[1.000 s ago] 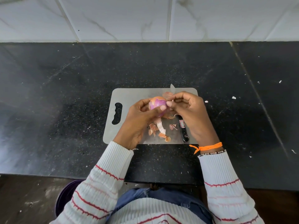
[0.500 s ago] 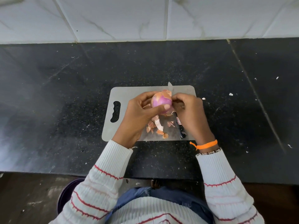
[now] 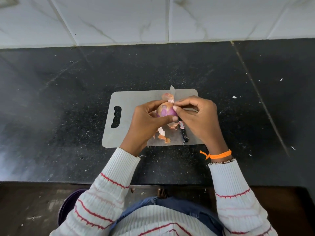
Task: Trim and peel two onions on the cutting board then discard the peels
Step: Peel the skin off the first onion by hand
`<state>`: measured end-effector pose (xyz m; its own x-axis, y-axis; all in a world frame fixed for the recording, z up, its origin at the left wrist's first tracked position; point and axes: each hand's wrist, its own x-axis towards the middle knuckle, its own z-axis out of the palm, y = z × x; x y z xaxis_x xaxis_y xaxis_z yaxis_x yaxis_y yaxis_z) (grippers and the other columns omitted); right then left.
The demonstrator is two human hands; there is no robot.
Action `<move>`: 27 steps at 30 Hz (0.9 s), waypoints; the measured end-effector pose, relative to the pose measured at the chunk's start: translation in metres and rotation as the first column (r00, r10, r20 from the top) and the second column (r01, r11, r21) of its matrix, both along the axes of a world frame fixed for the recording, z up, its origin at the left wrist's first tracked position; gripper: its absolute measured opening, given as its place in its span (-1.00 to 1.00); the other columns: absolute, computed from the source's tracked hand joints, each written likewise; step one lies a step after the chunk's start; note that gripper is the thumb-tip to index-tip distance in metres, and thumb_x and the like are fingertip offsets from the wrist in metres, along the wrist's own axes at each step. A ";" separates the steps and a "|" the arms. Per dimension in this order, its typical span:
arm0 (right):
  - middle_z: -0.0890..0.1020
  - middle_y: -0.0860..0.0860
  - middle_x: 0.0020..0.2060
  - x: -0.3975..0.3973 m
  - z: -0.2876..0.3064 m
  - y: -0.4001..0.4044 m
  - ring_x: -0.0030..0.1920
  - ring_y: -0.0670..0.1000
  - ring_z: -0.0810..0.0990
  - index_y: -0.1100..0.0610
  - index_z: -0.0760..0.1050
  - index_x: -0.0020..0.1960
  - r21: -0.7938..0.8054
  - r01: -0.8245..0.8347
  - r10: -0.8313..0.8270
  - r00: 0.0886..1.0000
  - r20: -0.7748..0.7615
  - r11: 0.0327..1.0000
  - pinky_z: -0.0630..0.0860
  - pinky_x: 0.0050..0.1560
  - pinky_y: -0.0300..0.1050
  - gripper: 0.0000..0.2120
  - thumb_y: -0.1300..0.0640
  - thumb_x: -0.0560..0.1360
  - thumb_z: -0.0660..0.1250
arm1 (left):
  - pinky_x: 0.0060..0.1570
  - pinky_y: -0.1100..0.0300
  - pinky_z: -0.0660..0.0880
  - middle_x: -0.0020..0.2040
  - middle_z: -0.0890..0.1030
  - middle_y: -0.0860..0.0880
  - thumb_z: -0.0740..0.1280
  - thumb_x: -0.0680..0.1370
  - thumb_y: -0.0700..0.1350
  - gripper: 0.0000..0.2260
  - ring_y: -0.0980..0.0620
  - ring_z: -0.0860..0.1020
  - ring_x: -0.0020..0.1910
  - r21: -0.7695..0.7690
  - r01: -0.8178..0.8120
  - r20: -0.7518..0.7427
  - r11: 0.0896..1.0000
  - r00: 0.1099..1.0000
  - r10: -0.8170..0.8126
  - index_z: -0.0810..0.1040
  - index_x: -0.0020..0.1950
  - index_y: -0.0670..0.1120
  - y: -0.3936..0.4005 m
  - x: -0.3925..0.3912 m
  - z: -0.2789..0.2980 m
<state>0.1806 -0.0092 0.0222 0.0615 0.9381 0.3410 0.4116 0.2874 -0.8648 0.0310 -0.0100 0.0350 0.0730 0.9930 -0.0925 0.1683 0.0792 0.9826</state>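
Observation:
My left hand grips a partly peeled purple onion above the grey cutting board. My right hand pinches a strip of papery skin at the onion's top right. Loose orange peels lie on the board under my hands. A black-handled knife lies on the board, its blade tip poking past the far edge. Only one onion is in sight.
The board sits on a black stone counter with small white flecks, backed by a white tiled wall. A dark purple bin stands on the floor at my lower left, below the counter edge.
The onion has turned in my left hand, showing more purple flesh. My right fingers have shifted to the onion's top and lifted a strip of skin.

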 end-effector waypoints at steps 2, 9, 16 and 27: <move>0.67 0.03 -0.21 0.003 0.000 0.001 -0.16 -0.08 0.65 0.22 0.65 -0.09 0.021 -0.004 0.004 1.000 0.021 1.000 0.60 -0.11 -0.19 -0.90 0.27 0.39 0.45 | 0.02 0.12 0.59 -0.01 0.65 -0.02 0.56 0.25 -0.17 -0.58 -0.01 0.62 -0.01 -0.002 -0.008 -0.011 1.000 1.000 0.008 0.61 0.09 -0.07 0.000 0.002 0.000; 0.67 0.07 -0.25 0.001 -0.006 0.004 -0.22 -0.05 0.64 0.26 0.64 -0.15 0.089 -0.006 -0.002 0.996 0.090 0.996 0.58 -0.17 -0.26 -0.94 0.31 0.38 0.43 | -0.02 0.21 0.59 -0.03 0.65 -0.02 0.55 0.27 -0.21 -0.56 0.03 0.61 -0.05 -0.009 -0.035 -0.024 0.999 0.999 0.034 0.60 0.12 -0.13 -0.002 0.002 -0.004; 0.68 0.03 -0.21 0.002 -0.011 0.011 -0.16 -0.06 0.66 0.19 0.64 -0.06 -0.116 -0.035 0.029 0.998 -0.054 0.993 0.62 -0.10 -0.16 -0.91 0.22 0.47 0.38 | -0.06 0.26 0.58 -0.04 0.65 -0.03 0.56 0.26 -0.24 -0.56 0.11 0.61 -0.11 -0.049 -0.061 0.046 0.997 0.997 0.063 0.60 0.11 -0.12 -0.002 -0.001 -0.006; 0.65 -0.05 -0.22 -0.009 -0.007 0.014 -0.13 -0.12 0.64 0.17 0.64 -0.11 -0.057 -0.058 0.058 0.998 0.004 0.997 0.56 -0.09 -0.30 -0.94 0.23 0.41 0.44 | -0.11 0.34 0.56 0.01 0.62 0.01 0.54 0.30 -0.18 -0.54 0.15 0.59 -0.07 -0.095 -0.090 0.054 0.991 0.994 0.095 0.56 0.17 -0.14 0.001 -0.008 -0.007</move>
